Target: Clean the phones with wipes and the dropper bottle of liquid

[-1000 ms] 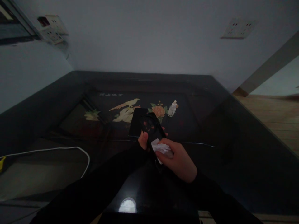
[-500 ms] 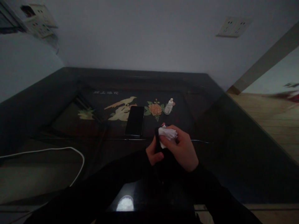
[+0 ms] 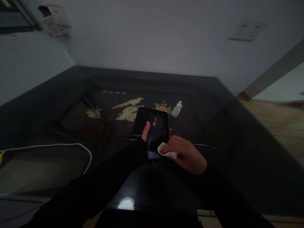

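A black phone case [image 3: 157, 137] is held up over the table by my left hand [image 3: 145, 131], thumb on its left edge and fingers behind it. Fingertips show through the round camera opening near its top. A small strap or charm hangs at its lower end. My right hand [image 3: 188, 155], with a ring on one finger, pinches a crumpled white tissue [image 3: 168, 152] against the case's lower right part. Behind the case, a black phone [image 3: 140, 123] lies on the table, partly covered. Beyond them stands a small clear bottle with a white top [image 3: 177, 109].
The dark glossy table [image 3: 228, 152] has a bird and flower picture [image 3: 128, 112] on its top. A white cable [image 3: 57, 145] runs along the left. Wall sockets [image 3: 247, 30] are at the right, and more sockets [image 3: 55, 23] at the left.
The phone case has turned from edge-on to lie broad side towards me, its top raised towards the phone. My right hand has moved the tissue down to its lower right part.
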Available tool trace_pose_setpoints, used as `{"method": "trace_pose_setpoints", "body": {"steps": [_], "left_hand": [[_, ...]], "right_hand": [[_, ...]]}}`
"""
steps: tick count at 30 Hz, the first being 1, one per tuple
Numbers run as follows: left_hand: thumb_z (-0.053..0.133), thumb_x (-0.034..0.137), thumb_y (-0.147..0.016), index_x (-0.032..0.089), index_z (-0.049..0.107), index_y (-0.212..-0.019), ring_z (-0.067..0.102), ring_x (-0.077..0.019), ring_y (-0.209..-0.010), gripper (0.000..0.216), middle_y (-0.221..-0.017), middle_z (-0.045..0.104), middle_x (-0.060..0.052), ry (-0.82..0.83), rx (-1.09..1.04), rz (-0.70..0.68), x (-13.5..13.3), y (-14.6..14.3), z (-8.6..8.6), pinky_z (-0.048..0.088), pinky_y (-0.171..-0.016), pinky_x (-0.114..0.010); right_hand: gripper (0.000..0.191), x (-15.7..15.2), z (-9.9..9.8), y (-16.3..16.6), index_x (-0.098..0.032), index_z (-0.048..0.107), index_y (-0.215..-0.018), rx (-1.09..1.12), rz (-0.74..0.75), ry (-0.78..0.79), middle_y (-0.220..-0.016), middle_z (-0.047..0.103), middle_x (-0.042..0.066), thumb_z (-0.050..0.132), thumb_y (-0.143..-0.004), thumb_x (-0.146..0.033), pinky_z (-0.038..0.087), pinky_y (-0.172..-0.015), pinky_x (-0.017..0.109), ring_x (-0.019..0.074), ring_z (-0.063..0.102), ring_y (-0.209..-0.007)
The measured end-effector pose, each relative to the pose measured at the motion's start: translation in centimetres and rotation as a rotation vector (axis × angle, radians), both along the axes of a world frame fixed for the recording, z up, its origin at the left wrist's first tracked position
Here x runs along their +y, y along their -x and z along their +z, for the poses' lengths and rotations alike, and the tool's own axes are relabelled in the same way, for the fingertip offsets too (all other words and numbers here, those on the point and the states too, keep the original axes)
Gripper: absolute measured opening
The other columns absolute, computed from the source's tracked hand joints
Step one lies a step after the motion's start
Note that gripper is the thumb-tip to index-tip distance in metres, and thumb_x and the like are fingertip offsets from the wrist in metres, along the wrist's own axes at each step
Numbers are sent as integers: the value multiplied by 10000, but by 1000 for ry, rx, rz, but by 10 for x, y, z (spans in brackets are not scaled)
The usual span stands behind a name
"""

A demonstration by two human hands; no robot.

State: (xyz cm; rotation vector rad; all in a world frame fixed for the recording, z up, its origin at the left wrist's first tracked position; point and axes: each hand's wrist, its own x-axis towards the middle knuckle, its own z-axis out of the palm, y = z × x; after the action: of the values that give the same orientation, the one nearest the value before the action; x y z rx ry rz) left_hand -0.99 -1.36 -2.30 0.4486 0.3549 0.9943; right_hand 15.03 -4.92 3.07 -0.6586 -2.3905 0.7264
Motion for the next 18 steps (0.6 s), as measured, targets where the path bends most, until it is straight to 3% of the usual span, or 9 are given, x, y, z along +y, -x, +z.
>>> {"method": "trace_pose_setpoints", "body": {"steps": [4, 9, 18], "left_hand": [[330, 584, -819, 58, 498, -1200, 605, -239, -980, 670, -1054, 647, -155, 131, -79, -90, -12, -4, 13, 364, -944, -342], [291, 529, -852, 112, 438, -1275, 642, -221, -870, 612, -936, 689, -83, 116, -64, -70, -16, -4, 22, 392, -895, -344], [359, 625, -770, 86, 495, -1163, 641, -275, -840, 681, -897, 676, -169, 71, -58, -52, -1, -9, -6, 401, -835, -388]], "right_hand": [[196, 5, 0, 4, -199, 597, -933, -139, 96, -109, -869, 632, 33, 489, -801, -101, 320, -760, 311, 161, 511, -836], [191, 0, -7, 26, -179, 580, -952, -221, 127, -191, -837, 607, 35, 518, -777, -133, 290, -749, 320, 171, 486, -826], [177, 7, -14, 10, -179, 595, -885, -228, 127, -142, -774, 600, 28, 471, -800, -85, 291, -758, 302, 154, 496, -778]]}}
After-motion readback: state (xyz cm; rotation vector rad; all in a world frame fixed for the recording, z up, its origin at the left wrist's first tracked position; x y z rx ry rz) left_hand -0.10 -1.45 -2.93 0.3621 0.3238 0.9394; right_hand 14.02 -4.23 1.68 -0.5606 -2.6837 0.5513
